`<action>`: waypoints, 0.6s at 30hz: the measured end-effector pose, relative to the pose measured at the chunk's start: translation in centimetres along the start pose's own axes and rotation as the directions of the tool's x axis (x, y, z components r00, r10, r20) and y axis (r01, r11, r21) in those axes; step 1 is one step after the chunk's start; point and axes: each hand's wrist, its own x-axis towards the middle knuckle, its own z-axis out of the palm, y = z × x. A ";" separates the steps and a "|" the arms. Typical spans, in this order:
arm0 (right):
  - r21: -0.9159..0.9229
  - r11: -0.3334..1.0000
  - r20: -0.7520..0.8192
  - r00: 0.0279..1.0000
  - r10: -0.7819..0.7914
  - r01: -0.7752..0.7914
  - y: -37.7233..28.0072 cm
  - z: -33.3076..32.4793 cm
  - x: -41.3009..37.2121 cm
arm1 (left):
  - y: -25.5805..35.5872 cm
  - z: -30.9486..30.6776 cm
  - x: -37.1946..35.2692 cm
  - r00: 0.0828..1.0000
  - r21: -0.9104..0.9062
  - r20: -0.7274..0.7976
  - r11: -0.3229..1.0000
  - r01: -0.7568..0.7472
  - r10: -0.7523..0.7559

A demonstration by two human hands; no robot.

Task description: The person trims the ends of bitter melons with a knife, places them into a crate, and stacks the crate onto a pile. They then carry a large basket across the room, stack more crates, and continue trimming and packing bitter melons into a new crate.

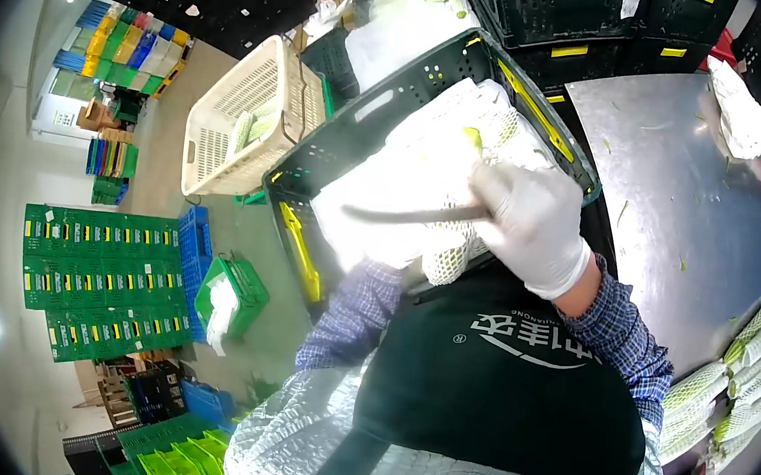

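Observation:
My right hand (532, 227), in a white glove, is closed around a long narrow grey tool like a knife (407, 214), blurred by motion and pointing left. Just above its fingers shows the green tip (473, 137) of a long vegetable. My left hand (395, 247), also gloved, is washed out by glare beside a vegetable in white foam netting (445, 262) and appears to grip it; its fingers are hard to make out. Both hands are over a dark green crate (368, 138) lined with white paper, where another netted vegetable (503, 125) lies.
At right is a metal table (674, 215) with netted vegetables (750, 373) and a white cloth (743, 119). A cream basket (210, 129) and a green bin (243, 292) stand left. Stacked black crates (561, 56) rise behind; green crates (104, 276) are stacked farther left.

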 end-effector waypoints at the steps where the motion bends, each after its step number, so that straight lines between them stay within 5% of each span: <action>1: -0.068 0.997 0.046 0.998 -0.041 0.045 -0.4 -0.1 -0.3 | 0.0 0.0 0.1 1.000 -0.033 0.011 0.999 0.004 -0.004; 7: -0.003 0.983 0.100 0.978 -0.183 0.184 -0.4 1.2 -1.8 | -0.3 0.2 -0.2 0.997 -0.126 0.078 0.992 0.018 -0.008; 10: 0.125 0.978 0.087 0.980 -0.178 0.166 -0.1 1.6 -2.1 | -0.4 0.0 -0.3 0.995 -0.154 0.101 0.988 0.025 -0.009; 18: 0.069 0.989 0.246 0.959 -0.140 0.127 0.2 1.7 -2.1 | -0.8 0.0 0.0 0.990 -0.223 0.138 0.974 0.042 -0.011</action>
